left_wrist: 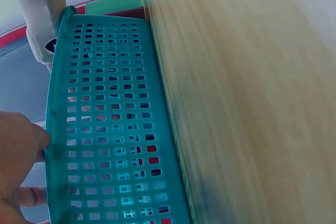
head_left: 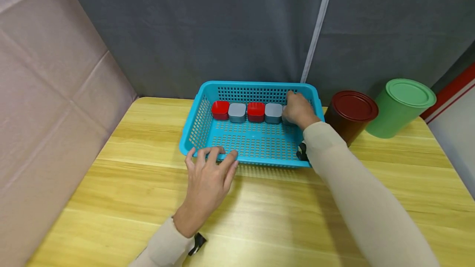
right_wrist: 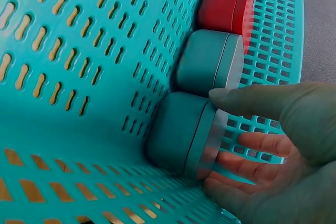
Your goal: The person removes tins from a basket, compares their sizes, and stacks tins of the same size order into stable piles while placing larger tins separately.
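A blue perforated plastic basket [head_left: 256, 161] sits on the wooden table. Along its far wall stands a row of small square tins with rounded corners: a red tin [head_left: 220, 110], a grey tin [head_left: 237, 113], another red tin [head_left: 256, 112] and more grey ones. My right hand [head_left: 298, 109] reaches into the far right corner and holds the endmost grey tin [right_wrist: 176, 132] by its lid, thumb on one side, fingers on the other. My left hand [head_left: 208, 176] grips the basket's near rim at the left, its fingers bent over the edge.
Right of the basket stand a dark red lidded canister [head_left: 352, 112] and a green lidded canister [head_left: 400, 108]. A grey curtain [head_left: 204, 32] hangs behind the table [head_left: 274, 217], and a pale cloth wall [head_left: 55, 85] rises at the left.
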Demonstrator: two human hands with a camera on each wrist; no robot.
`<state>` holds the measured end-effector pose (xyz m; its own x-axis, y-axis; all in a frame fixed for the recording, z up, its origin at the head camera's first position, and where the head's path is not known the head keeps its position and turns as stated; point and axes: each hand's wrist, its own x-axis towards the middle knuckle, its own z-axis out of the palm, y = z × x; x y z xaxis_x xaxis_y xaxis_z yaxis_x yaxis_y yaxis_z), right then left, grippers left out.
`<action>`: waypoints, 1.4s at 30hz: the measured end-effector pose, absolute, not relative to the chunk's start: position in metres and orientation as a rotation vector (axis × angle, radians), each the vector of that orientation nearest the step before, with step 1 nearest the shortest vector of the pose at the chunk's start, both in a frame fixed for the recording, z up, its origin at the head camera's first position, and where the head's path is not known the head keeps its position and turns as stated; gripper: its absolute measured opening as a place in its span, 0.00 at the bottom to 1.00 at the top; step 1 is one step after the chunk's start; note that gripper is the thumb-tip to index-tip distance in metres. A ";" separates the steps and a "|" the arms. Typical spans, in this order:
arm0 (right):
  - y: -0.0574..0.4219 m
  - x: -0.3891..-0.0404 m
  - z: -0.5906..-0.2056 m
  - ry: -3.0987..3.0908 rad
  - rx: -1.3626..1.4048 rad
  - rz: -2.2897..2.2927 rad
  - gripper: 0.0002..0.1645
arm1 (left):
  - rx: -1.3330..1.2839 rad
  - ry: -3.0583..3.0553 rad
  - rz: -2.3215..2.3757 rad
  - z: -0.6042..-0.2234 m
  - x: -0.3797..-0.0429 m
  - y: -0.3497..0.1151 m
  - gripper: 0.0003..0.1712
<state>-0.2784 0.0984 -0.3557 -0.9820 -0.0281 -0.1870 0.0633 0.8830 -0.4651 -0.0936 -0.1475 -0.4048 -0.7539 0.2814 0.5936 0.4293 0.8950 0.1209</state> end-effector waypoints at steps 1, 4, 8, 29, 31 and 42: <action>0.099 -0.278 -0.356 2.866 0.022 -0.709 0.40 | -0.511 -2.470 -0.333 -0.405 -0.094 -0.147 0.11; 0.100 -0.278 -0.356 2.874 0.007 -0.702 0.40 | -0.510 -2.470 -0.333 -0.405 -0.094 -0.147 0.10; 0.102 -0.277 -0.354 2.878 -0.019 -0.710 0.37 | -0.507 -2.476 -0.338 -0.405 -0.093 -0.146 0.10; 0.110 -0.262 -0.315 2.875 -0.118 -0.788 0.34 | -0.504 -2.477 -0.338 -0.403 -0.093 -0.147 0.09; 0.111 -0.261 -0.310 2.865 -0.122 -0.799 0.34 | -0.504 -2.477 -0.337 -0.403 -0.093 -0.147 0.09; 0.114 -0.250 -0.292 2.862 -0.163 -0.883 0.34 | -0.497 -2.484 -0.344 -0.404 -0.093 -0.147 0.10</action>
<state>-0.2504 0.1138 -0.2920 -0.9841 -0.1447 -0.1033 -0.0614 0.8219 -0.5664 -0.0931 -0.1466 -0.4037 -0.7646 0.2720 0.5843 0.4204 0.8977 0.1322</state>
